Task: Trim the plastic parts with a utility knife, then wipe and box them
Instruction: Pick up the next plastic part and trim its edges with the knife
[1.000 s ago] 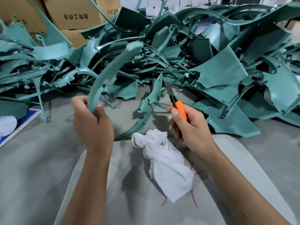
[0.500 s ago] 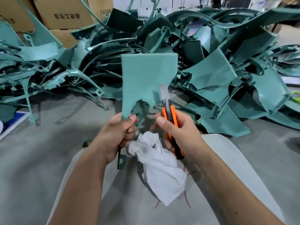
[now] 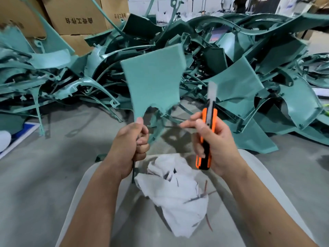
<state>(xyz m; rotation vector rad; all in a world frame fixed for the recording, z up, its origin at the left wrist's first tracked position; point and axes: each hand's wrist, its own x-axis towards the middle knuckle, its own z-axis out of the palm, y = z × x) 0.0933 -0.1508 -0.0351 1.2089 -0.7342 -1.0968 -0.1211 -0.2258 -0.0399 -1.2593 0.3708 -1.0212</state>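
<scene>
Left hand (image 3: 130, 147) gripped the teal plastic part (image 3: 153, 81) by its lower stem, held upright; right hand (image 3: 213, 141) was closed round the orange utility knife (image 3: 207, 138), blade out, just beside the part; white rag (image 3: 176, 189) lay on the lap; trimming looked barely begun; wiping and boxing remained; large untrimmed pile (image 3: 249, 72) behind.

Brown cardboard boxes (image 3: 78, 16) stand stacked up at eleven o'clock, dark printed characters on their faces. Grey concrete floor (image 3: 35, 175) spreads across the lower half of the room. Over at nine o'clock, at the left edge, a blue-and-white flat board (image 3: 21, 134) lies on the floor, with a white rounded object (image 3: 3, 140) resting on it, cut off by the frame. Far back at one o'clock a dark-clothed person (image 3: 240, 5) stands, too small and blurred to make out more.
</scene>
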